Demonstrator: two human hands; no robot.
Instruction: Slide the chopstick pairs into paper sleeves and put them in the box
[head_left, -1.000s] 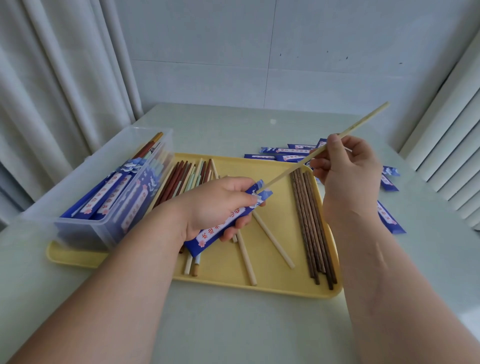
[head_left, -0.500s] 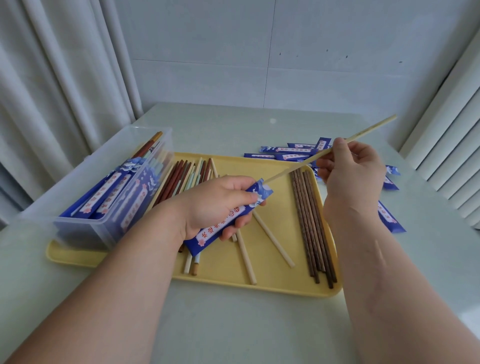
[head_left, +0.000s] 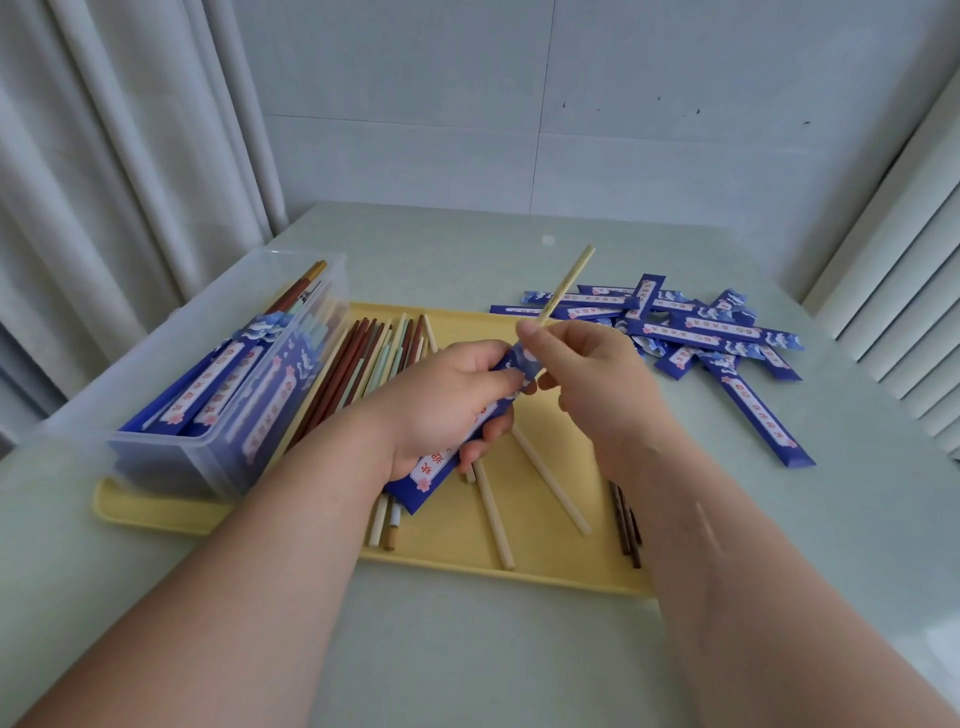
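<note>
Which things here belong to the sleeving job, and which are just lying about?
Job: left hand, right hand, pale chopstick, held sleeve, loose chopsticks, yellow tray, spare sleeves, clear box.
Just there: curtain, blind, wall.

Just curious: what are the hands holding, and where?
The left hand grips a blue sleeve around its upper part; the right hand pinches a pale chopstick just above the sleeve's mouth.

L hand (head_left: 441, 410) curled, R hand (head_left: 592, 379) prob. pinching
</note>
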